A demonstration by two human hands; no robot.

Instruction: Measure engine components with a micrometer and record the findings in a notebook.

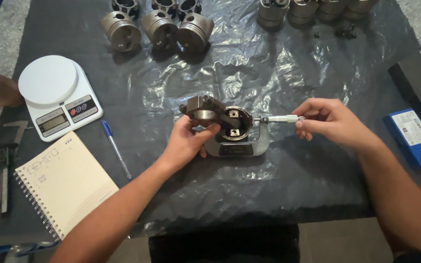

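My left hand (187, 141) grips a piston with its connecting rod (205, 110), holding the piston's round body (235, 124) inside the frame of a grey outside micrometer (242, 146). My right hand (327, 119) pinches the micrometer's silver thimble (284, 118) at the right end. Both rest low over a black plastic sheet (269, 73) in the middle of the table.
Several pistons (159, 27) stand at the back left, more (313, 9) at the back right. A white kitchen scale (57, 95) sits at left, with a blue pen (114, 146) and spiral notebook (64, 182) below it. A caliper (6, 160) lies far left, a blue box (412, 136) right.
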